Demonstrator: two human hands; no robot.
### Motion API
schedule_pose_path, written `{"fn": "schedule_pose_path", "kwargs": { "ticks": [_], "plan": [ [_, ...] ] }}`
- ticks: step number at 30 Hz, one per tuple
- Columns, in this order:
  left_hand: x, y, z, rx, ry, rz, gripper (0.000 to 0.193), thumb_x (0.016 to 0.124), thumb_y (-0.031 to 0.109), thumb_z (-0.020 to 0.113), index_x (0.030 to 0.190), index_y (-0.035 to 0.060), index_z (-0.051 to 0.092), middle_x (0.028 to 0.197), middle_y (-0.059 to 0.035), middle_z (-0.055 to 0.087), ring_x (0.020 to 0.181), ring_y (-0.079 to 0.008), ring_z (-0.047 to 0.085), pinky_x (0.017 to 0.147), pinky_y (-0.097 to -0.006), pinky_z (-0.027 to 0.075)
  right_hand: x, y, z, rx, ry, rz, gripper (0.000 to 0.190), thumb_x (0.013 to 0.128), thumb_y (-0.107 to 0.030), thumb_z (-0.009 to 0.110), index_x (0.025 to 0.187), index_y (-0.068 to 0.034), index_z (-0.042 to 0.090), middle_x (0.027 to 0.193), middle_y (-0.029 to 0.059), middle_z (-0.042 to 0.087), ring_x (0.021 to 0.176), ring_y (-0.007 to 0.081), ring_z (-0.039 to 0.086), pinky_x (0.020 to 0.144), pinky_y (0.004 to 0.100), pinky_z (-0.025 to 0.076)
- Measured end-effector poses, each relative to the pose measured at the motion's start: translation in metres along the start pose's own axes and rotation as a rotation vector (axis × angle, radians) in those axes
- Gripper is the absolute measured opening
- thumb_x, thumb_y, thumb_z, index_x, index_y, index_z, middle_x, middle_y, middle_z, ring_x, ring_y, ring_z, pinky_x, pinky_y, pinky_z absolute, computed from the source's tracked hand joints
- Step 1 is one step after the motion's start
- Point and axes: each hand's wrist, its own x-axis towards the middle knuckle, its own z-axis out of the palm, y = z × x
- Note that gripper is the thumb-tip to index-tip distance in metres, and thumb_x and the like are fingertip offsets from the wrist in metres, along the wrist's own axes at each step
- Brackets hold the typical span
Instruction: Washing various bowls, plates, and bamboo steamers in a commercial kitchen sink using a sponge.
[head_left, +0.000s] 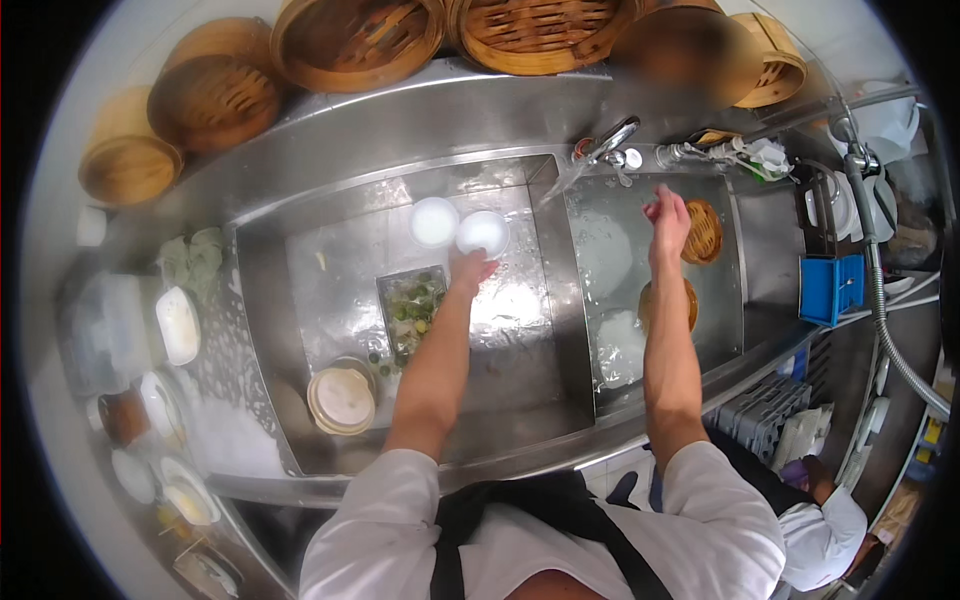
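My left hand (474, 270) grips the near rim of a white bowl (482, 231) over the left basin of a steel sink. A second white bowl (433, 222) sits against it on the left. Over the water-filled right basin (607, 191) is my right hand (667, 221), fingers loosely curled and nothing visible in them. Just right of that hand a small round bamboo steamer piece (703, 232) lies in the water. Another bamboo steamer piece (684, 306) is partly covered by my right forearm. Pale round shapes (604, 255) show under the water.
Water runs from the faucet (619, 139) near the divider. A drain strainer (412, 307) holds green scraps; stacked pale containers (341, 397) stand nearby. Bamboo steamers (547, 34) line the back ledge. Used dishes (178, 326) crowd the left counter. A spray hose (874, 277) hangs right, with another person (821, 532) below.
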Motion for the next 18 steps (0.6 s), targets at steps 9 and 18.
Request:
{"fn": "schedule_pose_path", "kwargs": {
  "ticks": [9, 18],
  "plan": [
    [-0.026, 0.032, -0.01, 0.457, -0.197, 0.263, 0.055, 0.079, -0.007, 0.052, 0.133, 0.001, 0.049, 0.121, -0.0213, 0.06, 0.099, -0.035, 0.067, 0.067, -0.0377, 0.062, -0.104, -0.027, 0.087, -0.171, -0.458, 0.027, 0.026, 0.095, -0.019, 0.061, 0.114, -0.002, 0.065, 0.098, 0.0057, 0.07, 0.087, 0.015, 0.064, 0.082, 0.0288, 0.05],
    [-0.037, 0.051, -0.143, 0.841, 0.402, 1.112, 0.045, 0.081, -0.005, 0.056, 0.126, -0.0016, 0.053, 0.119, -0.0244, 0.06, 0.105, -0.0385, 0.066, 0.082, -0.0432, 0.057, -0.1, 0.151, 0.248, -0.021, -0.75, 0.481, 0.048, 0.09, -0.013, 0.067, 0.13, -0.002, 0.045, 0.109, 0.0157, 0.063, 0.102, 0.0279, 0.065, 0.081, 0.0362, 0.057]
  ]
}}
